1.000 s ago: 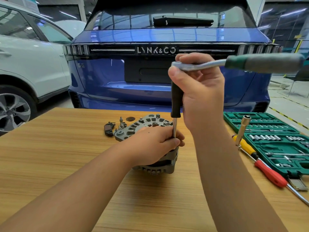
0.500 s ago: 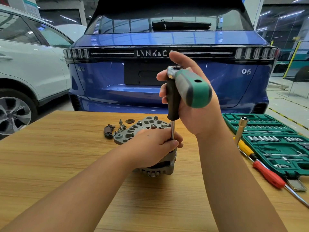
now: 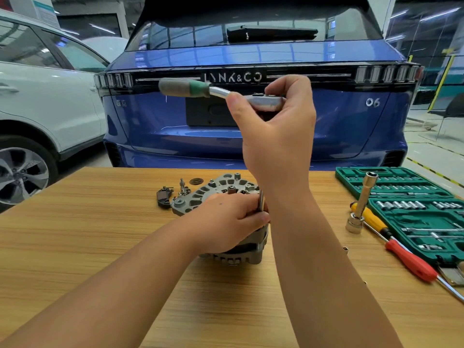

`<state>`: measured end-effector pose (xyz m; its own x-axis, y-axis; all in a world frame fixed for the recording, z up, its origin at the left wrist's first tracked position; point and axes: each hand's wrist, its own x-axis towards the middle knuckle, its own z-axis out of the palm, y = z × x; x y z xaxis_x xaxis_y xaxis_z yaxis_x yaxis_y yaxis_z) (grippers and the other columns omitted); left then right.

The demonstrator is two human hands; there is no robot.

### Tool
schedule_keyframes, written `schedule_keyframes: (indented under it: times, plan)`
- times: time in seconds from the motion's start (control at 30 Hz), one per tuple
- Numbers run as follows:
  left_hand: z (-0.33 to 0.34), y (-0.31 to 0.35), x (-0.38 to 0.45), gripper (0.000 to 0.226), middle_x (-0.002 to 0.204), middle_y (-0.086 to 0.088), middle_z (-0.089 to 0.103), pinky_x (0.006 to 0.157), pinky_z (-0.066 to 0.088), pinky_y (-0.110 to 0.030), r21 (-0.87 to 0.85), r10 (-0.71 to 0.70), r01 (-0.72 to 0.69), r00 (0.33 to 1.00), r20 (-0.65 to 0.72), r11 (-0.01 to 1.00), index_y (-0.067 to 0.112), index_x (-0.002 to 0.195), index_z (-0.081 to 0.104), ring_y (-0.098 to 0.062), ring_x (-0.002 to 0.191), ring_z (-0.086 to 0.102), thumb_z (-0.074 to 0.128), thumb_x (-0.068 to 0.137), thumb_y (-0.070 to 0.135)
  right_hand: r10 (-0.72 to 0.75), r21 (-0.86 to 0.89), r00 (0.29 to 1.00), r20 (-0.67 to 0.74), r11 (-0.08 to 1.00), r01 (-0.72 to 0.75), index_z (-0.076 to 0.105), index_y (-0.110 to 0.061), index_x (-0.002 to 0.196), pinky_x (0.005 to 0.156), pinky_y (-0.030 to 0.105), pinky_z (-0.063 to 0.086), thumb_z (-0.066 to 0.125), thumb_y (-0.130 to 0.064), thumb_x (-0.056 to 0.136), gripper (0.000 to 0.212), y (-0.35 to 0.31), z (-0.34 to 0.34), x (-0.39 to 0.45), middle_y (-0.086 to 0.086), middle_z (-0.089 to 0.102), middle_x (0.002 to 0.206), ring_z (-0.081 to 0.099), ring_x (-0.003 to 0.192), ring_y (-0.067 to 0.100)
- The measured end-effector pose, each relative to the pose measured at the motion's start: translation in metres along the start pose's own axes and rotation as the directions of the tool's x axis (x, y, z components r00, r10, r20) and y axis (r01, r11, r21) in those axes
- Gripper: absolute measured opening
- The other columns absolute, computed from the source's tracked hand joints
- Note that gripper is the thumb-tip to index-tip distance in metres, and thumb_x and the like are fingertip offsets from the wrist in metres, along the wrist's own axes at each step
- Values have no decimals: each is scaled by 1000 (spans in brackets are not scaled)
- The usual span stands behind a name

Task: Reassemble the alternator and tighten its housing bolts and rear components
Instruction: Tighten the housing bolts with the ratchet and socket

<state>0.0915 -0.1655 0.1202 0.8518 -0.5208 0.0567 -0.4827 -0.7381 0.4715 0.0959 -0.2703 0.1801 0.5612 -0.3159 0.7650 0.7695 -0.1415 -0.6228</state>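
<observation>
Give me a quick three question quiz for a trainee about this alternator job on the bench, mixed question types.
1. True or false: the right hand grips the ratchet at its head end, with the green handle pointing to the left of the picture.
2. What does the left hand rest on? A. the socket case B. the alternator C. the red screwdriver
3. Fill in: the red screwdriver lies on the table beside the green ____.

Key
1. True
2. B, the alternator
3. socket case
</observation>
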Motion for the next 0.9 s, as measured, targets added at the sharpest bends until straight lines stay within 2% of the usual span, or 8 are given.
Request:
schedule_keyframes:
  times: [0.1, 0.17, 0.23, 0.3, 0.47, 0.7, 0.83, 0.9]
  plan:
    - [2, 1, 1, 24, 71, 36, 59, 64, 33, -22, -8, 5, -5, 1000, 6, 1000, 48, 87, 53, 18, 66, 51, 41, 107, 43, 0, -36, 1000, 32, 999, 1, 50, -24, 92, 59, 18, 49, 79, -23, 86, 30, 0, -4, 2, -24, 63, 72, 59, 62, 0]
    - [2, 0, 1, 20, 76, 48, 56, 68, 32, -18, -29, 11, -11, 1000, 15, 1000, 50, 94, 53, 29, 74, 48, 43, 107, 41, 161, 163, 976, 149, 969, -184, 54, -20, 96, 57, 25, 51, 78, -21, 86, 26, -2, -13, 6, -8, 66, 74, 59, 58, 7]
    - [2, -3, 1, 17, 90, 49, 59, 77, 35, -12, -75, 11, -10, 1000, 9, 997, 50, 109, 59, 31, 88, 49, 44, 106, 42, 323, 366, 859, 397, 803, -470, 55, -15, 100, 57, 26, 48, 72, -24, 87, 23, -3, -24, 13, 2, 68, 74, 58, 58, 13]
    - [2, -5, 1, 20, 107, 40, 65, 88, 39, -12, -108, 9, -9, 1000, 2, 994, 50, 118, 59, 26, 100, 52, 46, 106, 42, 369, 407, 716, 592, 630, -661, 56, -15, 101, 63, 27, 43, 67, -30, 86, 24, -2, -35, 20, 5, 70, 81, 60, 61, 14]
    - [2, -6, 2, 19, 111, 37, 66, 89, 40, -11, -120, 15, -13, 1000, 13, 993, 52, 116, 59, 24, 103, 53, 47, 105, 42, 375, 419, 565, 735, 405, -813, 45, -10, 133, 71, 31, 37, 54, -34, 80, 58, 1, -43, 26, 9, 74, 94, 63, 66, 14]
    - [-1, -8, 1, 18, 111, 41, 63, 90, 43, -14, -165, 17, -9, 999, 48, 986, 54, 114, 58, 23, 103, 54, 49, 105, 41, 407, 452, 555, 726, 325, -830, 49, -4, 136, 74, 29, 39, 60, -28, 80, 62, 0, -42, 24, 8, 72, 96, 62, 69, 14]
    - [2, -7, 3, 16, 111, 41, 63, 89, 42, -12, -138, 21, -19, 1000, 13, 990, 58, 109, 52, 25, 103, 53, 49, 104, 43, 500, 535, 667, 553, 401, -744, 64, -12, 91, 71, 29, 41, 66, -19, 76, 17, -2, -41, 24, -2, 64, 75, 57, 65, 12]
    - [4, -6, 5, 16, 109, 40, 64, 95, 44, -17, -115, 17, -17, 1000, -5, 993, 57, 113, 53, 24, 103, 53, 48, 104, 44, 513, 548, 696, 502, 434, -715, 67, -13, 81, 70, 29, 40, 68, -21, 72, 12, -2, -41, 23, -4, 62, 71, 55, 63, 11]
